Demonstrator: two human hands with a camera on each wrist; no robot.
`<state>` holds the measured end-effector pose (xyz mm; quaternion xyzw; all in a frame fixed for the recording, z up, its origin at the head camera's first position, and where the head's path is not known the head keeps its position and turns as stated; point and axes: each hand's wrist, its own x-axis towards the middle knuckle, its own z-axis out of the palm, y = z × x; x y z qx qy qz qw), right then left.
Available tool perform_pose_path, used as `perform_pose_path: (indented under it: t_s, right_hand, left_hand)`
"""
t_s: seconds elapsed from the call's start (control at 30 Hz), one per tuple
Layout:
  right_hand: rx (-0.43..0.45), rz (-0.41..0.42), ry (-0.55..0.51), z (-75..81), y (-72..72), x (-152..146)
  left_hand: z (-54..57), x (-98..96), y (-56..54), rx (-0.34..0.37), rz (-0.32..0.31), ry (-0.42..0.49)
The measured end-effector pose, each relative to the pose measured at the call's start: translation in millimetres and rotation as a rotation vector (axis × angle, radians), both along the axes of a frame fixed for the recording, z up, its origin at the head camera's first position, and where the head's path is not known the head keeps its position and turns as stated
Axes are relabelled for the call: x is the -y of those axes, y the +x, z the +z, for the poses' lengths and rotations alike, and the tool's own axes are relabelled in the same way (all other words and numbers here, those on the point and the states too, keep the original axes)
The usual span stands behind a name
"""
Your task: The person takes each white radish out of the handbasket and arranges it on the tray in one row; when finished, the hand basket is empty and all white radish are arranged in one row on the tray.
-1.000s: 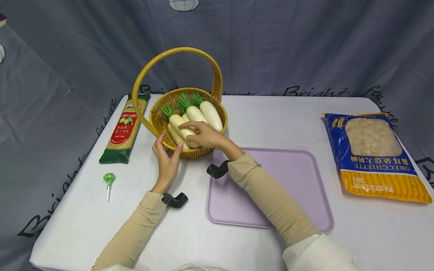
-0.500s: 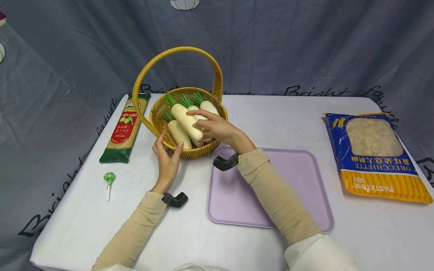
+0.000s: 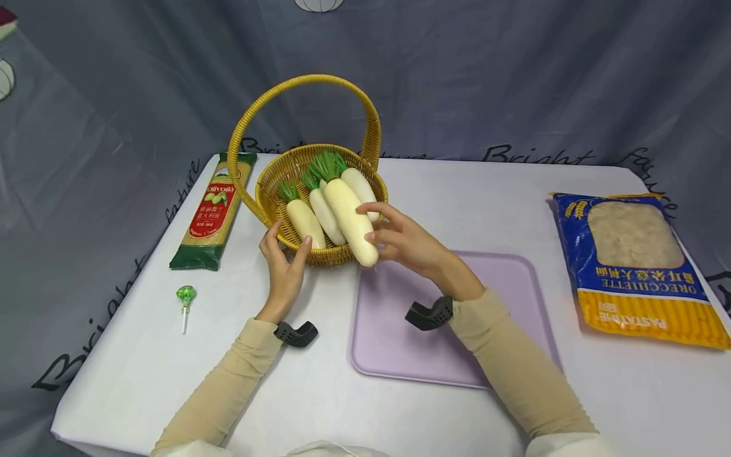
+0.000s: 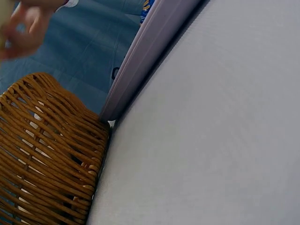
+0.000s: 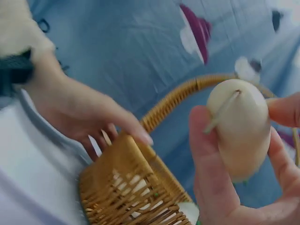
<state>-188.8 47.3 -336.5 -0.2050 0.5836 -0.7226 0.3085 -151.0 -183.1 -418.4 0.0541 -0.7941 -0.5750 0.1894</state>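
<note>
The right hand pinches a white radish between thumb and fingers, its bare tip jutting past the near rim of the yellow basket, its leaves above the other radishes inside. The left hand, thumb and fingers spread, touches the basket's near left side (whether the fingers curl round it, I can't really tell). A lilac tray lies below the right forearm, a green lollipop off to the left. Farther back sit a red-labelled pasta pack, left, and a blue-and-orange bag, right; behind hangs a grey-blue curtain.
</note>
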Motion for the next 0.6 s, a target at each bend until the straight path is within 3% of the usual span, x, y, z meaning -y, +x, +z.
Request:
perform_pose_path:
  t_s: [0.2,0.47,0.6]
  right_hand:
    - [-0.065,-0.050,0.057,-6.2,43.1,-32]
    - [-0.057,-0.099,0.098,-32.8,88.2,-58]
    - [-0.025,-0.120,0.098,-47.3,105.6,-55]
  left_hand:
    - [4.9,-2.2,-0.8,0.005,-0.022,0.016]
    - [31.7,-13.8,11.6,-0.003,-0.033,0.029]
    - [31.1,-13.0,12.7,-0.005,-0.026,0.028]
